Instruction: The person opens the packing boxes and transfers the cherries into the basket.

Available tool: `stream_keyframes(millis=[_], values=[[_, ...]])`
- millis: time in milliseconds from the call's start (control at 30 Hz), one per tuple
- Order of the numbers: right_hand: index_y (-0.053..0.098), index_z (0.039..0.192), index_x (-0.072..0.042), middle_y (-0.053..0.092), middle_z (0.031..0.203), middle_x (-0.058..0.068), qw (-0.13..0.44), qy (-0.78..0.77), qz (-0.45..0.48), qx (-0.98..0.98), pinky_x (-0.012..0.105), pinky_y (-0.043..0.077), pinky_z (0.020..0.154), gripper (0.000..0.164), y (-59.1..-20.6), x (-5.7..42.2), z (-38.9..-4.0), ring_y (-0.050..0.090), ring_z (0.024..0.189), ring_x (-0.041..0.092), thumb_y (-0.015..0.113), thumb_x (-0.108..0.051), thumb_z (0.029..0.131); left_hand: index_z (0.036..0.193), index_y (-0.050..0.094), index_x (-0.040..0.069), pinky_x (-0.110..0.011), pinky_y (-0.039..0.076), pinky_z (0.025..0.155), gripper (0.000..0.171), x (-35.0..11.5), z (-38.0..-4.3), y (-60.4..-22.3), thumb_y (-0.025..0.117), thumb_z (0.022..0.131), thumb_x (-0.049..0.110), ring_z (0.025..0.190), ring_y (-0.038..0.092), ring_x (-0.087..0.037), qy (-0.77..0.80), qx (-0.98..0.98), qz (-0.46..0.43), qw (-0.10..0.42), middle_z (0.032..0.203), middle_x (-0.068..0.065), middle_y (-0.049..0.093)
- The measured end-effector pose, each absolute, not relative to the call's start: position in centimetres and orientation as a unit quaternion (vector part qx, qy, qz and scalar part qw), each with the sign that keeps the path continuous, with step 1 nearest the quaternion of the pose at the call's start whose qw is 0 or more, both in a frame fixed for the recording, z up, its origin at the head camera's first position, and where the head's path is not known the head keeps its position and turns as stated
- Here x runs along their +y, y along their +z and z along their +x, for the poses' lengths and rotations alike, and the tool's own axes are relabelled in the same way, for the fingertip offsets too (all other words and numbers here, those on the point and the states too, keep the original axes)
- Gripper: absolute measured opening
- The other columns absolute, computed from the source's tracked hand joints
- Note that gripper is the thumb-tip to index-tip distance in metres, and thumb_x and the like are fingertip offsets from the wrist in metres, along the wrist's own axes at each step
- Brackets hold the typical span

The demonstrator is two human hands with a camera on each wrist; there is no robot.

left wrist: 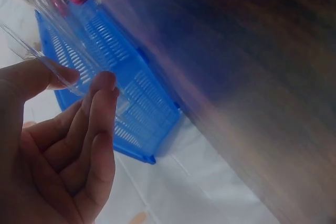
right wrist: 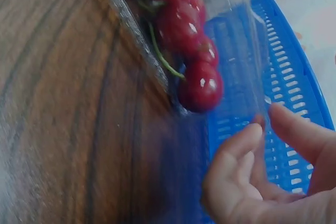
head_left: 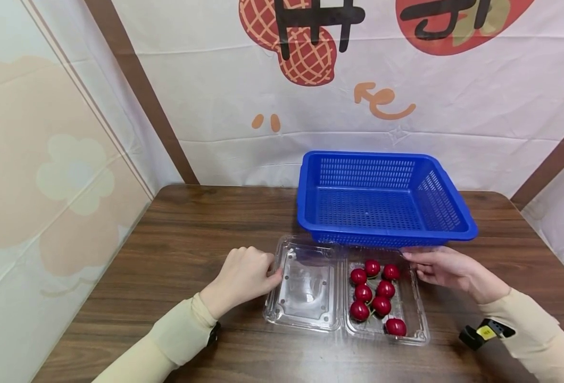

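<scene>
Because the clear box [head_left: 343, 316] lies open in front of the blue basket [head_left: 387, 232], a tilt or jerk by either hand could, I judge, send the loose cherries [head_left: 382, 306] rolling over its edge onto the table [head_left: 234, 218]; uneven pulling might also crease the thin plastic or bump it against the basket's near wall. The left hand [head_left: 245, 277], nearer the person than the basket's near left corner and out past it, pinches the outer edge of the lid half [head_left: 306, 287], with the cherries well to its right. The right hand [head_left: 447, 268], just before the basket's near right part, pinches the tray half [head_left: 418, 314] by its rim, and the cherries lie just to its left, inside that half
</scene>
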State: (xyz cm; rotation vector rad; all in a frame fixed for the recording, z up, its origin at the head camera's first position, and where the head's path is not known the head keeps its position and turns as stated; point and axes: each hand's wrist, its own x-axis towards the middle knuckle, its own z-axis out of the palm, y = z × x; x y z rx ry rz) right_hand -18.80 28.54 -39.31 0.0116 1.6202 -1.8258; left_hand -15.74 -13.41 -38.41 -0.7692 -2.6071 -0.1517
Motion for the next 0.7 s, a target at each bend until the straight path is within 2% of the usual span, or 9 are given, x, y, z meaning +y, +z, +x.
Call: stream_keyframes(millis=[167, 300, 467, 700], values=[[0.071, 0.092, -0.022, 0.069, 0.092, -0.012, 0.316, -0.745, 0.037, 0.586, 0.018, 0.052, 0.077, 0.021, -39.7, 28.0, -18.5, 0.062, 0.084, 0.001, 0.053, -0.012, 0.096, 0.044, 0.028, 0.023, -0.026, 0.020, 0.034, 0.050, -13.2, -16.0, -38.8, 0.067, 0.075, 0.032, 0.036, 0.030, -0.008, -0.061, -0.944, -0.262, 0.192, 0.042, 0.015, 0.020], [0.069, 0.094, -0.016, 0.069, 0.096, -0.007, 0.302, -0.787, 0.045, 0.536, 0.021, 0.053, 0.082, 0.019, -40.1, 27.9, -17.9, 0.062, 0.088, 0.004, 0.052, -0.007, 0.096, 0.044, 0.028, 0.023, -0.026, 0.021, 0.034, 0.051, -13.0, -16.1, -38.9, 0.066, 0.076, 0.033, 0.036, 0.030, -0.007, -0.060, -0.948, -0.253, 0.184, 0.042, 0.015, 0.020], [0.068, 0.102, -0.009, 0.068, 0.106, -0.001, 0.309, -0.816, 0.006, 0.488, 0.025, 0.052, 0.089, 0.024, -40.3, 28.6, -17.2, 0.064, 0.098, 0.008, 0.047, 0.001, 0.096, 0.044, 0.031, 0.023, -0.026, 0.022, 0.034, 0.050, -13.1, -16.2, -39.1, 0.067, 0.077, 0.033, 0.036, 0.030, -0.008, -0.054, -0.952, -0.247, 0.175, 0.041, 0.014, 0.022], [0.067, 0.101, -0.010, 0.068, 0.104, 0.002, 0.310, -0.815, 0.006, 0.490, 0.026, 0.052, 0.090, 0.025, -40.5, 28.7, -17.3, 0.065, 0.097, 0.011, 0.050, 0.006, 0.093, 0.045, 0.031, 0.022, -0.027, 0.023, 0.034, 0.049, -13.1, -16.2, -39.2, 0.067, 0.077, 0.032, 0.036, 0.032, -0.008, -0.058, -0.951, -0.245, 0.179, 0.042, 0.013, 0.025]])
